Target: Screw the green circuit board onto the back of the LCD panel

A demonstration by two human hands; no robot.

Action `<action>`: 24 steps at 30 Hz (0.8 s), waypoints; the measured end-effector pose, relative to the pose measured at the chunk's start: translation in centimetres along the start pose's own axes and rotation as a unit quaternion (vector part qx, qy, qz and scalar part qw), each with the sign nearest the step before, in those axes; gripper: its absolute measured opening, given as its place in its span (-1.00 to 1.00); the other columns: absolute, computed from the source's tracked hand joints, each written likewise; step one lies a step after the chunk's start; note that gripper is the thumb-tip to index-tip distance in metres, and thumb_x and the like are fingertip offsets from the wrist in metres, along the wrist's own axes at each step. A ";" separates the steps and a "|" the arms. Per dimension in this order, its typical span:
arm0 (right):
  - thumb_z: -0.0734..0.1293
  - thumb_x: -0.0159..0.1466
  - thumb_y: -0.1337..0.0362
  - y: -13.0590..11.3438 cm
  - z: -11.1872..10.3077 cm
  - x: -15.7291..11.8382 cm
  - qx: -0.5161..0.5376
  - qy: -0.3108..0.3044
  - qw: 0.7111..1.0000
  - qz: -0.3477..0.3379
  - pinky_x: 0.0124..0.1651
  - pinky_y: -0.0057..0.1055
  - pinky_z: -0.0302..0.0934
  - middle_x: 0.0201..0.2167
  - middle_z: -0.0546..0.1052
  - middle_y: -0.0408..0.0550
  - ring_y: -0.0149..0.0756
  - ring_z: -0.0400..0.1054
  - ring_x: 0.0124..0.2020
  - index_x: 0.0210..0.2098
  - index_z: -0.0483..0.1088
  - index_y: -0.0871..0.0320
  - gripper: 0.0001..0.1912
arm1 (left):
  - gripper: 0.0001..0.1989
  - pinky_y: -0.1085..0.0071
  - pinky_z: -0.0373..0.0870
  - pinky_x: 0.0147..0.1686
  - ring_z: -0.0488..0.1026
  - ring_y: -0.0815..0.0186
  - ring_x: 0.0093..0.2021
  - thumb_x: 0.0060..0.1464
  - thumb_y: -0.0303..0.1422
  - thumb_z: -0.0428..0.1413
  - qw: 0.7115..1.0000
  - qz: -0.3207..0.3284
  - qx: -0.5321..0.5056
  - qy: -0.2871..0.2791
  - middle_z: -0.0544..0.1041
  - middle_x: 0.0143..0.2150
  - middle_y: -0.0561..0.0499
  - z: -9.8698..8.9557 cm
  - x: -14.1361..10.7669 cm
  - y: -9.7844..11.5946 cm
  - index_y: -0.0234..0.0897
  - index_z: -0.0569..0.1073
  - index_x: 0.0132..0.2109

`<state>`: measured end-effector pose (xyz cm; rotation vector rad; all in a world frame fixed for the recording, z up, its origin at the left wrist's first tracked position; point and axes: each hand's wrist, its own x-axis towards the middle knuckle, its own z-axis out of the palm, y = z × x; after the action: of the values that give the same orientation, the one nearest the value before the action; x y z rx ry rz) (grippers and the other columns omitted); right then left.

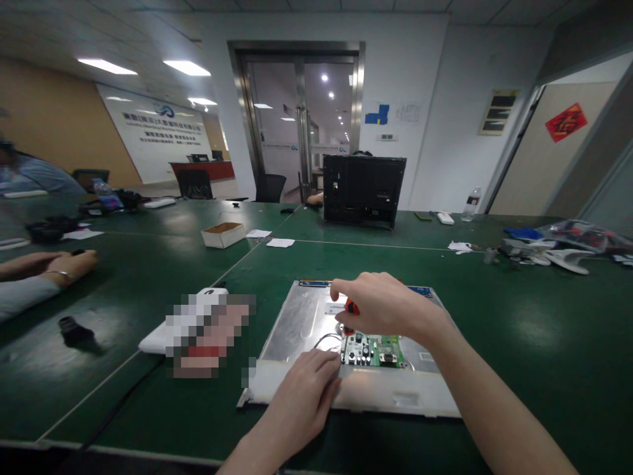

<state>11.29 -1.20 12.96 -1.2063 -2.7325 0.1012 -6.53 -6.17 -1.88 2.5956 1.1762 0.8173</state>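
A flat display panel (pixel 291 330) with a metal back lies on the green table in front of me, and a green circuit board (pixel 380 349) is mounted on it. My right hand (pixel 383 303) is above the board, its fingers closed round the red-and-black handle of a screwdriver (pixel 351 307). The screwdriver's tip is hard to make out. My left hand (pixel 309 389) lies on the panel's near part, fingers stretched out, fingertips at the board's left edge. A dark cable (pixel 326 337) runs just beyond those fingertips.
Left of the panel is a white device (pixel 173 326), partly pixelated. A black object (pixel 75 331) and another person's hands (pixel 72 266) are farther left. Beyond stand an open box (pixel 223 235) and a black monitor casing (pixel 364 191). Bagged items (pixel 578 237) lie at right.
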 end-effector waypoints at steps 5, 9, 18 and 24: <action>0.35 0.14 0.25 0.1 -0.2 -0.2 0.023 -0.020 0.999 -0.032 -0.46 -0.44 -0.03 -0.32 0.57 -0.09 -0.24 0.40 -0.31 0.00 0.31 0.10 -0.58 | -0.74 0.21 0.42 -0.10 0.43 0.17 -0.10 0.16 -0.49 -0.03 1.000 0.005 0.006 0.005 0.50 -0.10 -0.10 -0.1 0.0 0.1 -0.24 0.43 -0.03; 0.31 0.19 -0.05 -0.3 0.0 0.1 -0.018 -0.002 1.000 0.006 -0.51 -0.43 -0.08 -0.40 0.56 -0.06 -0.23 0.41 -0.39 -0.14 0.41 0.11 -0.60 | -0.74 0.20 0.42 -0.09 0.43 0.16 -0.09 0.16 -0.50 -0.03 1.000 -0.001 0.008 0.002 0.50 -0.09 -0.09 0.0 0.0 0.1 -0.23 0.43 -0.04; 0.28 0.21 0.22 -0.3 0.1 -0.1 -0.034 0.006 0.999 -0.003 -0.50 -0.44 -0.10 -0.39 0.56 -0.08 -0.29 0.38 -0.41 -0.14 0.38 0.09 -0.78 | -0.72 0.21 0.43 -0.08 0.44 0.17 -0.09 0.14 -0.50 -0.03 1.000 0.003 0.007 0.012 0.51 -0.10 -0.10 0.2 0.0 -0.1 -0.24 0.43 -0.02; 0.35 0.14 0.15 -0.1 -0.1 -0.3 -0.005 -0.009 1.000 -0.007 -0.49 -0.43 -0.07 -0.37 0.56 -0.06 -0.23 0.39 -0.37 -0.08 0.32 0.12 -0.63 | -0.73 0.20 0.43 -0.08 0.44 0.15 -0.09 0.15 -0.49 -0.02 1.000 0.001 0.009 0.007 0.51 -0.09 -0.10 0.0 0.0 0.0 -0.23 0.44 -0.03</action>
<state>11.46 -1.46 13.07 -1.1938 -2.7592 0.0983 -6.55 -6.13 -1.92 2.6110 1.1896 0.8307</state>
